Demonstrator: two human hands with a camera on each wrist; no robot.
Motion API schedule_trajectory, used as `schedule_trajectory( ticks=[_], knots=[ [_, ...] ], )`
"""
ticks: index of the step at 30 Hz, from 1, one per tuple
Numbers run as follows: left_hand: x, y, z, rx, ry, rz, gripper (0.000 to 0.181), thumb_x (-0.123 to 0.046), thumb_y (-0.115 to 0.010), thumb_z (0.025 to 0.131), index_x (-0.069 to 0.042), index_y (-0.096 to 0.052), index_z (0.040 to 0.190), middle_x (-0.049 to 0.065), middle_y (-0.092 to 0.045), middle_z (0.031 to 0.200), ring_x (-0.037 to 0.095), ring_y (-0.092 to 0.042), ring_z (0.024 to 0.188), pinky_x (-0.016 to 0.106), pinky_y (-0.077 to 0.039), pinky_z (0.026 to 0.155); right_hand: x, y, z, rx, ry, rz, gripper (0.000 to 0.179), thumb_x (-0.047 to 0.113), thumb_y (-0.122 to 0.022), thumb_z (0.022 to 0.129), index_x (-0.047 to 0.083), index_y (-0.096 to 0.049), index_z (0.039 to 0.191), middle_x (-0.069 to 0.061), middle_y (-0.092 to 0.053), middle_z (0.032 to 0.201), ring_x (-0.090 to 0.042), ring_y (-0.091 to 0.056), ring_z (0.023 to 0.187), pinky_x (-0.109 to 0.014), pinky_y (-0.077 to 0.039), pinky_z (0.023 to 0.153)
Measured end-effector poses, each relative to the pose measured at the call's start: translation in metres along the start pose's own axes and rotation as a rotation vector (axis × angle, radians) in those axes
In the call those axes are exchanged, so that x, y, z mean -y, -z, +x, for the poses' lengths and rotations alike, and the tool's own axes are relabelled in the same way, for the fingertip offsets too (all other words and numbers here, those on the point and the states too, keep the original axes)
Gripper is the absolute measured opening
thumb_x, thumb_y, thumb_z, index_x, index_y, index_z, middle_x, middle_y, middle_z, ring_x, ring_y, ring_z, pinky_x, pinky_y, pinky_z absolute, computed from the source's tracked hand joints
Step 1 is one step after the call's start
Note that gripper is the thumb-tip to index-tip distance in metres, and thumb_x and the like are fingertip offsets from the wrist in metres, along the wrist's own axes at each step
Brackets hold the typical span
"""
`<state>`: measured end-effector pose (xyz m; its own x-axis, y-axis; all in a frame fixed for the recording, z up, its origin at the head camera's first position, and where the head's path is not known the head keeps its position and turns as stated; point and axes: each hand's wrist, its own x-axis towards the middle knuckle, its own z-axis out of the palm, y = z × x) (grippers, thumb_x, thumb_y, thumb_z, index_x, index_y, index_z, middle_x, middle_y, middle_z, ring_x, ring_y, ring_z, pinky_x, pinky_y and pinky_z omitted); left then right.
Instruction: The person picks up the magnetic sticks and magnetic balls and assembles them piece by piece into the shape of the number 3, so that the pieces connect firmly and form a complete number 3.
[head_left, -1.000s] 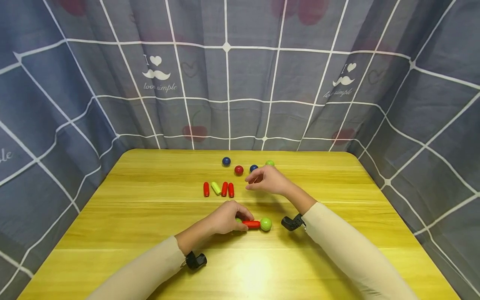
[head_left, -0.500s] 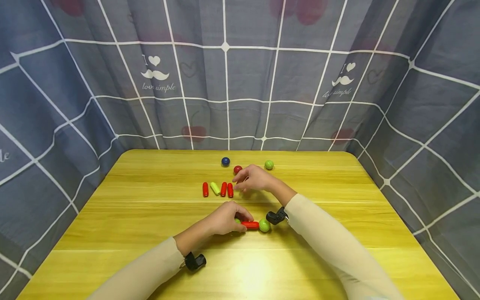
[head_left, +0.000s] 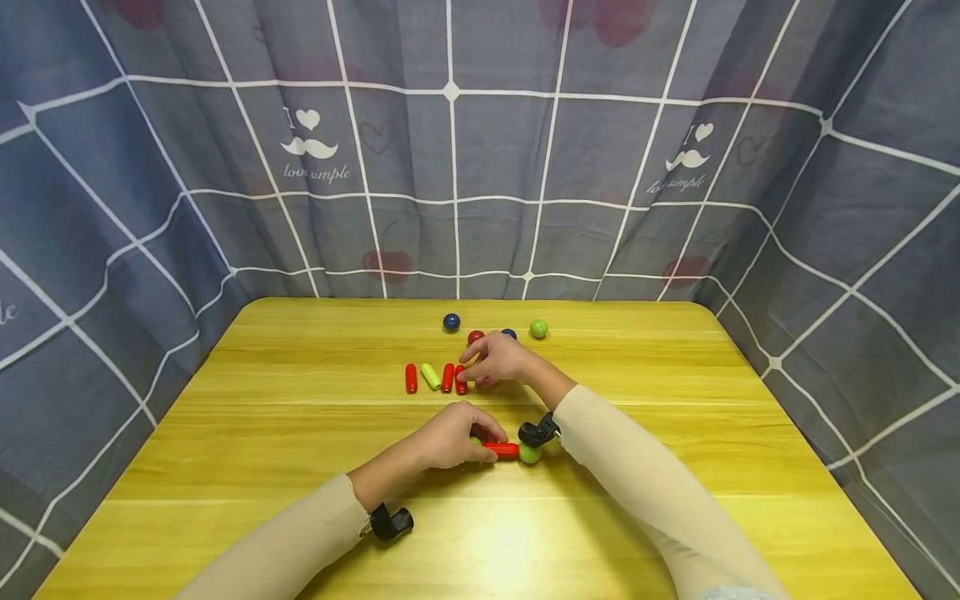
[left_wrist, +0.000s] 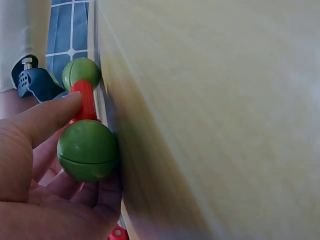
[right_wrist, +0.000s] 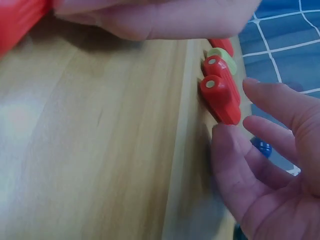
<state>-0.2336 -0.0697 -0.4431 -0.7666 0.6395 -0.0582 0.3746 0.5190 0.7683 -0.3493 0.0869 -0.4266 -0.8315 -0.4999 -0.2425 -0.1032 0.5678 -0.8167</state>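
My left hand [head_left: 453, 435] grips a red ribbed rod [head_left: 504, 451] with a green ball at each end, close over the table. In the left wrist view the thumb lies along the red rod, and the near green ball [left_wrist: 87, 150] sits among the fingers. My right hand [head_left: 501, 358] reaches over the row of short rods with its thumb and fingers parted. Its fingertips are right at the rightmost red rod [right_wrist: 220, 100], with nothing gripped. Left of that lie another red rod [head_left: 447, 377], a yellow-green rod [head_left: 431, 376] and a third red rod [head_left: 411, 378].
Behind the rods lie a blue ball [head_left: 452, 322], a red ball [head_left: 476, 337], a second blue ball [head_left: 509, 333] and a green ball [head_left: 538, 328]. A grey checked curtain [head_left: 495, 150] surrounds the wooden table [head_left: 262, 433] at the back and sides.
My right hand has moved left and down from near the back balls to the rightmost red rod. The left hand keeps its grip on the red rod in place.
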Motion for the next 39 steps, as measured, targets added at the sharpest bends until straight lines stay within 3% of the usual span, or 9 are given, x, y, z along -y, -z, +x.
schedule_trajectory(
  ticks=[11,25,39],
  knots=[
    [-0.0003,0.0005,0.0004,0.006,0.003,0.000,0.018,-0.008,-0.082,0.086,-0.013,-0.080,0.103,-0.002,-0.077,0.102,0.014,-0.068,0.095,0.032,-0.056,0.086,-0.0038,-0.0048,0.0068,-0.006,-0.002,-0.068,0.037,0.017,-0.084,0.086,0.006,-0.074,0.120,-0.008,-0.077,0.089,-0.018,-0.073,0.066,-0.031,-0.062,0.065],
    [0.0018,-0.0007,0.0014,0.003,0.004,0.002,0.018,-0.009,-0.082,0.087,-0.016,-0.080,0.103,-0.004,-0.077,0.101,0.011,-0.067,0.092,0.027,-0.054,0.083,-0.0013,-0.0030,0.0041,0.029,-0.016,-0.031,0.035,0.012,-0.084,0.084,0.004,-0.074,0.116,-0.007,-0.075,0.089,-0.016,-0.071,0.069,-0.031,-0.063,0.069],
    [0.0011,0.0001,0.0015,0.014,0.006,-0.008,0.017,-0.008,-0.082,0.086,-0.013,-0.080,0.103,-0.003,-0.077,0.100,0.012,-0.068,0.092,0.028,-0.054,0.084,-0.0016,-0.0016,0.0008,0.009,0.050,-0.028,0.030,0.005,-0.083,0.084,0.005,-0.072,0.111,-0.008,-0.076,0.090,-0.012,-0.069,0.068,-0.027,-0.061,0.068]
  ],
)
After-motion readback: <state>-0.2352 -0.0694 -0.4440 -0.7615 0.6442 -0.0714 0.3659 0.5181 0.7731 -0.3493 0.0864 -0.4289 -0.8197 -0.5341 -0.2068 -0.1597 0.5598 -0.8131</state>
